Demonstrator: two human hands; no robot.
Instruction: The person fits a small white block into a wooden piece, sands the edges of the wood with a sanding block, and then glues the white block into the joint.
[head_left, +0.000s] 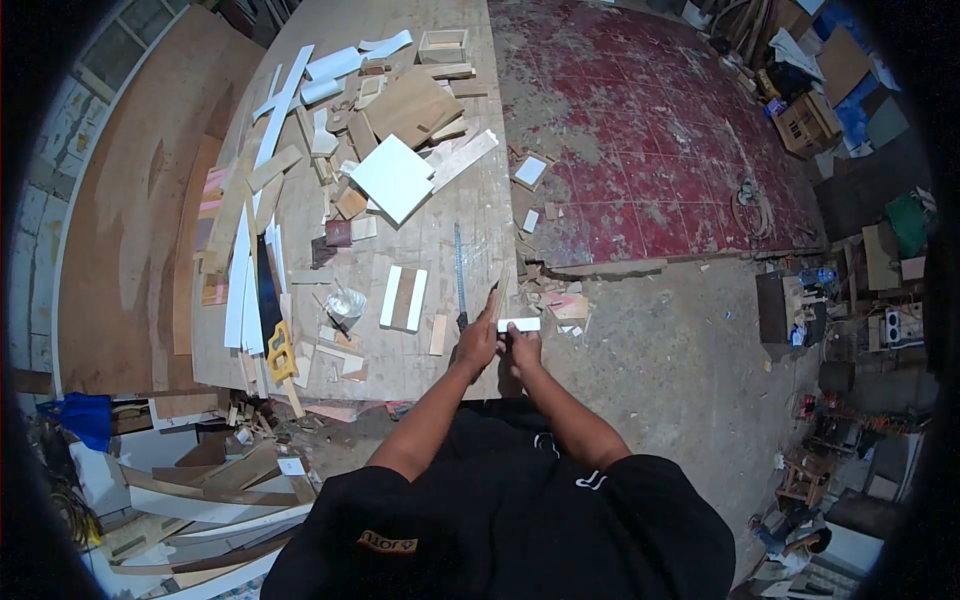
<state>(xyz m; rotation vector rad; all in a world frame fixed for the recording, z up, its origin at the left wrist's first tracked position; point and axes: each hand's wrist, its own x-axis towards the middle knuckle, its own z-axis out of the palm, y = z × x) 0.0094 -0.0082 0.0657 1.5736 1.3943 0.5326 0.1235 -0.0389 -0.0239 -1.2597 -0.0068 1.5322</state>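
Note:
Near the table's right front edge, my right hand (525, 348) is closed on a small white-faced wooden strip (519, 325), held level. My left hand (478, 342) is beside the strip's left end, fingers drawn together. A thin dark tip points up from it; whether that is a slim tool or a finger is too small to tell. To the left on the table lies a panel of two white strips with a brown middle (404, 298). Between it and my left hand lie a small wood piece (438, 335) and a long narrow ruler-like blade (460, 270).
A handsaw with a yellow handle (281, 352) lies at the table's left. Near it stands a white cup (345, 305). A white square board (393, 180) and several offcuts are piled further back. Beyond the table's right edge is a red tiled slab (640, 150).

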